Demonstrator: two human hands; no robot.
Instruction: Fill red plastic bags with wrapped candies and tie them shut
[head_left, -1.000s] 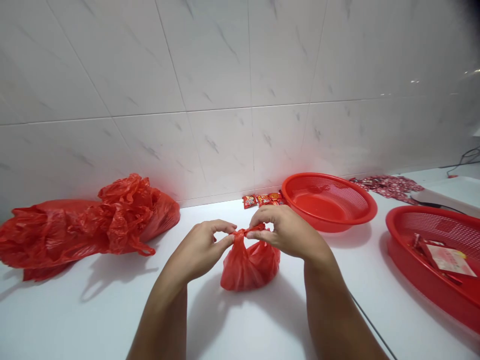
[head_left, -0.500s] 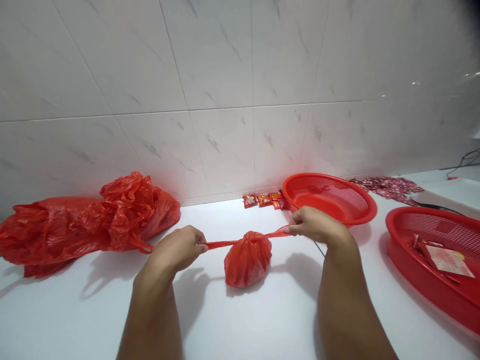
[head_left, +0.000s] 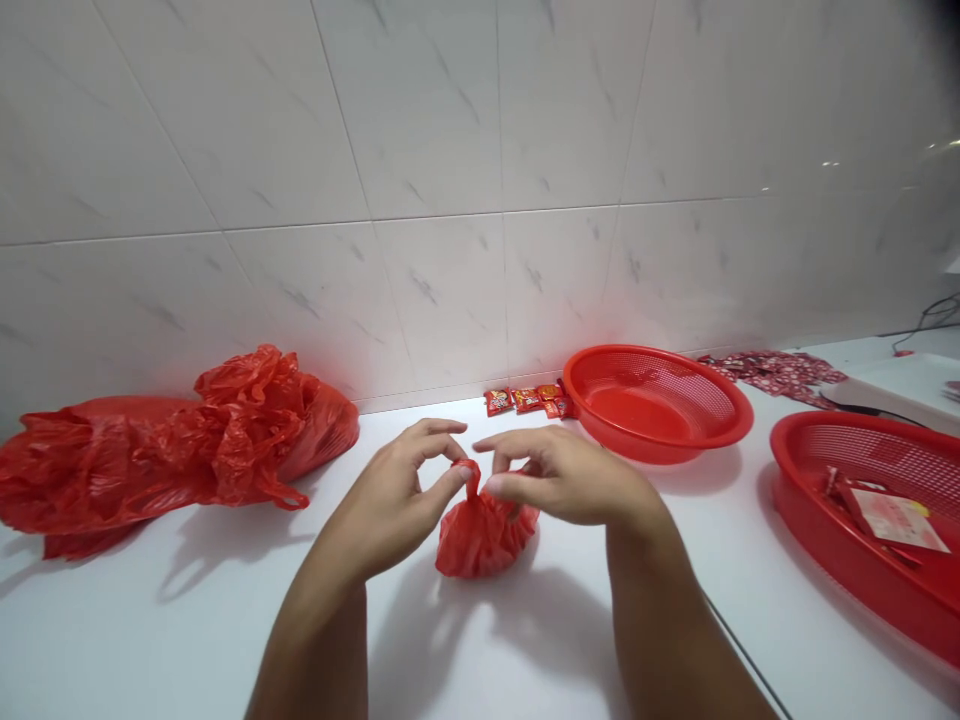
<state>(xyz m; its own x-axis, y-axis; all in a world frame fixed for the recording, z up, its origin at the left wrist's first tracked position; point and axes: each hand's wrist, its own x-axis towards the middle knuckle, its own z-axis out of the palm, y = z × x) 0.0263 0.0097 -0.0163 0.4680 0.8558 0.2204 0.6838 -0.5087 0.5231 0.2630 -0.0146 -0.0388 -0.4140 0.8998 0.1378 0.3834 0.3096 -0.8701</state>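
Note:
A small, filled red plastic bag (head_left: 480,545) sits on the white table in front of me, its neck gathered. My left hand (head_left: 409,495) pinches a twisted red handle strip above the neck between thumb and fingertip. From the other side my right hand (head_left: 566,475) closes in at the neck, thumb bent toward the strip and its index finger stretched out above. The right fingers partly cover the top of the bag and the other handle. Both hands are close together over the bag.
A heap of crumpled red plastic bags (head_left: 225,440) lies left. Small red snack packets (head_left: 525,400) sit by the tiled wall. A red basket (head_left: 660,400) stands at the back right, another red basket (head_left: 840,530) with packets nearer. Patterned red items (head_left: 780,372) lie behind them.
The two handles were stretched out sideways, one in each hand. Now both hands have come together above the bag, and a handle strip stands up at the neck.

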